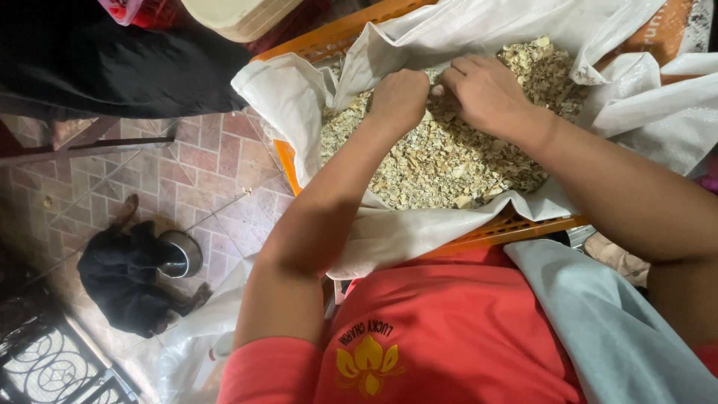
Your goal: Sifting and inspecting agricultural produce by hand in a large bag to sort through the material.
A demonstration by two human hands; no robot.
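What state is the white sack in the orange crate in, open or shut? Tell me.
Open. The white sack has its mouth folded back over the orange crate, baring the pale dry chips where both hands dig.

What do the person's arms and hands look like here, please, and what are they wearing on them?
Both arms are bare from the upper arm down. The left hand and right hand have no gloves, and no rings, watch or bracelet show. The red shirt has short sleeves and a yellow flower print on the chest. A grey cloth hangs by the right arm.
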